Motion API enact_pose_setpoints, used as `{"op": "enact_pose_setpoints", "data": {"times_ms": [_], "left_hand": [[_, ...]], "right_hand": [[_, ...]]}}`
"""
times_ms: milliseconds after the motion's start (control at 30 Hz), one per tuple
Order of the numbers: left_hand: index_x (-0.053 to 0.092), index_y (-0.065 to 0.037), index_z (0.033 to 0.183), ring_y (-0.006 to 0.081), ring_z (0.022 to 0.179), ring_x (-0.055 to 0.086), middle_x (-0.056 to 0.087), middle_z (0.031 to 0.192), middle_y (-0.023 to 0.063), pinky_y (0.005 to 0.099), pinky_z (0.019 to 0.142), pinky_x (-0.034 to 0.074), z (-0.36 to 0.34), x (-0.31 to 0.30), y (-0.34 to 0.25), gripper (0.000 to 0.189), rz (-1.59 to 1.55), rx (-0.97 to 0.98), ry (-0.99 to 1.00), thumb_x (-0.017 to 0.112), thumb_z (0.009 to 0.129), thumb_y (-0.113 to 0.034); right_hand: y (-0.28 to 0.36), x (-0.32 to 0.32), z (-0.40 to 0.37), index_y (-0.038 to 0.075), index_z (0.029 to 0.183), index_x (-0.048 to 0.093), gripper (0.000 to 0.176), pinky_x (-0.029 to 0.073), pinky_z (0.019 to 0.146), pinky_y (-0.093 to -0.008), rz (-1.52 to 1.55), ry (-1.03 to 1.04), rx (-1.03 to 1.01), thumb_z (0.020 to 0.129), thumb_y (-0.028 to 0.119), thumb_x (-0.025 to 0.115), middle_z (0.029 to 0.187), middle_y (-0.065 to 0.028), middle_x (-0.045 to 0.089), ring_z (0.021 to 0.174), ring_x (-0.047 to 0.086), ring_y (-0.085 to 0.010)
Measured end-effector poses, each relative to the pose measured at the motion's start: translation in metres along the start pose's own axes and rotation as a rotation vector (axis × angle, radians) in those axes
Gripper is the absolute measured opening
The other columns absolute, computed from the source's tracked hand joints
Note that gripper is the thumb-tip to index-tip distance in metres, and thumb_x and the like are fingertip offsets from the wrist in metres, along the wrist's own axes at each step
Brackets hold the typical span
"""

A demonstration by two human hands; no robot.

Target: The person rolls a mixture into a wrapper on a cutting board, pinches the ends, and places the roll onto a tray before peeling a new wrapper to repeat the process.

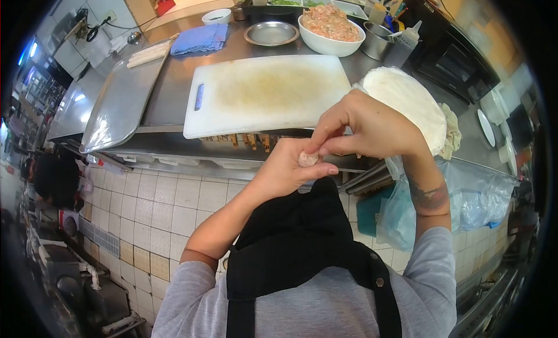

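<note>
Just in front of the cutting board, my left hand is closed around a small pale dumpling-like piece. The fingertips of my right hand are pinched together at the top of that same piece. Beside my right wrist lies a stack of round white wrappers on plastic. Behind the board stands a white bowl heaped with pinkish minced filling. A shallow round metal dish sits to the bowl's left.
At the left, a metal tray carries long pale rolls. A folded blue cloth and small white bowl lie behind. Back right are a metal pot, squeeze bottle and black appliance. Plastic bags hang at right.
</note>
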State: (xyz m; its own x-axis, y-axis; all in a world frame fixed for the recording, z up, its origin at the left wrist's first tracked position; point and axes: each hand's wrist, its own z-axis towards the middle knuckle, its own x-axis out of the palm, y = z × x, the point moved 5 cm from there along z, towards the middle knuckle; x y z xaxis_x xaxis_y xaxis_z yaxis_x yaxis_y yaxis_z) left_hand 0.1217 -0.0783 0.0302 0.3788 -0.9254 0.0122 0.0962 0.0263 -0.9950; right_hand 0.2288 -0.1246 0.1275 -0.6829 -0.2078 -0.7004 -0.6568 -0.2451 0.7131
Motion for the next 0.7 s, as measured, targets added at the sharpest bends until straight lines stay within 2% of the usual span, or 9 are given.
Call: {"op": "enact_pose_setpoints", "data": {"times_ms": [67, 133, 233, 333, 433, 500, 567, 633, 700], "left_hand": [[0.058, -0.004, 0.071, 0.0061, 0.065, 0.047, 0.054, 0.066, -0.0036, 0.0247, 0.06, 0.04, 0.001, 0.001, 0.002, 0.027, 0.033, 0.019, -0.001, 0.081, 0.078, -0.016], [0.057, -0.004, 0.07, 0.0064, 0.062, 0.045, 0.052, 0.064, -0.004, 0.0252, 0.058, 0.038, 0.003, 0.001, 0.003, 0.03, 0.066, 0.039, 0.0, 0.082, 0.078, -0.019], [0.062, 0.0, 0.081, 0.0071, 0.063, 0.047, 0.054, 0.065, -0.0005, 0.0264, 0.059, 0.042, 0.002, 0.004, 0.004, 0.031, 0.19, 0.058, 0.067, 0.081, 0.079, -0.024], [0.055, -0.005, 0.067, 0.0075, 0.06, 0.047, 0.052, 0.062, -0.002, 0.0255, 0.057, 0.04, 0.003, 0.008, 0.004, 0.034, 0.203, 0.046, 0.087, 0.083, 0.077, -0.021], [0.056, -0.005, 0.068, 0.0073, 0.06, 0.049, 0.052, 0.061, -0.0022, 0.0253, 0.057, 0.041, 0.003, 0.011, 0.003, 0.032, 0.112, 0.028, 0.093, 0.082, 0.077, -0.021], [0.057, -0.005, 0.071, 0.0072, 0.062, 0.05, 0.054, 0.064, -0.0023, 0.0244, 0.058, 0.042, 0.003, 0.008, 0.006, 0.03, 0.077, -0.083, 0.075, 0.083, 0.076, -0.02], [0.057, -0.005, 0.072, 0.0071, 0.063, 0.05, 0.054, 0.065, -0.0023, 0.0241, 0.058, 0.042, 0.003, 0.008, 0.006, 0.03, 0.065, -0.046, 0.072, 0.083, 0.076, -0.019], [0.057, -0.005, 0.073, 0.0071, 0.064, 0.05, 0.054, 0.067, -0.0023, 0.0239, 0.058, 0.042, 0.004, 0.008, 0.007, 0.03, 0.05, -0.008, 0.064, 0.083, 0.075, -0.018], [0.055, -0.005, 0.072, 0.0069, 0.064, 0.049, 0.053, 0.068, -0.0024, 0.0244, 0.058, 0.041, 0.006, 0.01, 0.006, 0.032, -0.034, 0.043, 0.025, 0.084, 0.074, -0.017]], "right_hand": [[0.003, -0.001, 0.002, 0.005, 0.093, 0.077, 0.02, 0.047, 0.057, -0.0229, -0.046, 0.012, 0.034, 0.074, 0.003, 0.074, 0.077, -0.0071, 0.072, 0.06, 0.062, -0.0094], [0.002, 0.001, 0.003, 0.004, 0.086, 0.076, 0.014, 0.043, 0.054, -0.0221, 0.03, 0.008, 0.166, 0.072, 0.007, 0.077, 0.071, -0.0044, 0.07, 0.057, 0.057, -0.008], [-0.004, 0.004, 0.006, 0.002, 0.076, 0.072, 0.014, 0.04, 0.051, -0.0231, 0.046, 0.012, 0.124, 0.069, 0.011, 0.08, 0.062, -0.0014, 0.063, 0.055, 0.052, -0.0073], [-0.008, 0.008, 0.008, 0.001, 0.072, 0.065, 0.02, 0.038, 0.05, -0.0241, 0.072, 0.075, 0.176, 0.068, 0.013, 0.081, 0.057, 0.0003, 0.055, 0.054, 0.047, -0.0084], [-0.009, 0.012, 0.008, 0.001, 0.073, 0.063, 0.022, 0.038, 0.051, -0.024, -0.083, 0.046, 0.127, 0.07, 0.014, 0.08, 0.056, 0.0012, 0.052, 0.054, 0.047, -0.0084], [-0.01, 0.012, 0.007, 0.002, 0.074, 0.063, 0.021, 0.038, 0.052, -0.0237, -0.065, 0.056, 0.148, 0.072, 0.015, 0.079, 0.059, 0.0019, 0.053, 0.057, 0.048, -0.0076], [-0.014, 0.012, 0.005, 0.003, 0.076, 0.063, 0.021, 0.038, 0.053, -0.0234, -0.047, 0.066, 0.167, 0.073, 0.016, 0.079, 0.062, 0.0027, 0.055, 0.059, 0.048, -0.0067], [-0.02, 0.014, 0.001, 0.005, 0.079, 0.062, 0.022, 0.039, 0.056, -0.0228, 0.471, 0.098, 0.158, 0.076, 0.018, 0.079, 0.068, 0.0047, 0.056, 0.065, 0.049, -0.005], [-0.021, 0.016, -0.001, 0.005, 0.081, 0.061, 0.023, 0.038, 0.057, -0.0222, 0.394, 0.107, 0.17, 0.076, 0.018, 0.08, 0.069, 0.0054, 0.055, 0.065, 0.048, -0.0047]]}}
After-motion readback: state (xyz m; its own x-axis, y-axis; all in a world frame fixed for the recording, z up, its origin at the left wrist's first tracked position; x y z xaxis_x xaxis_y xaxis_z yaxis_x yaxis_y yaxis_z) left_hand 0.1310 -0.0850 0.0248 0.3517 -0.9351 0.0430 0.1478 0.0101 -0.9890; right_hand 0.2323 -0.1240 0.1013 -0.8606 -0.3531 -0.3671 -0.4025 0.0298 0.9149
